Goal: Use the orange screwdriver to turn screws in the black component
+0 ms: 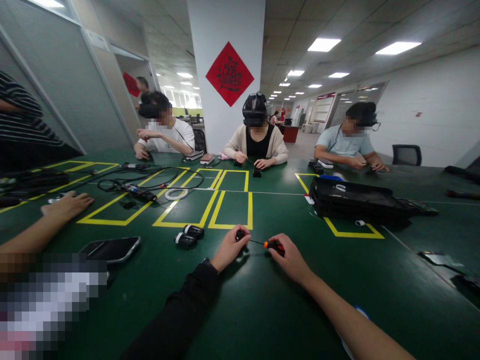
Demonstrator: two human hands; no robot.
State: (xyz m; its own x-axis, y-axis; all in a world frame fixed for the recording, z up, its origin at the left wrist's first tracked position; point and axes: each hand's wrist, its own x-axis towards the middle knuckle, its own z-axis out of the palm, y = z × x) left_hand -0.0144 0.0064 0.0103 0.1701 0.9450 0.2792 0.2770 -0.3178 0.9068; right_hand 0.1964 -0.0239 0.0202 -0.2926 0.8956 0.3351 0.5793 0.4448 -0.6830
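Screwdriver [267,244] is seemingly lining up, the right hand [293,257] curling fingers around it, the left hand [227,252] pinching a black piece [239,234], likely needing steady aim next.

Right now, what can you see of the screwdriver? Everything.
The screwdriver has a dark handle with orange accents, plastic by the look, and a thin shaft, seemingly metal. It runs roughly crosswise in the view, over the green table, its handle held and partly covered by the right grip. Its shaft points toward the small black piece in the left grip; whether the tip touches is unclear.
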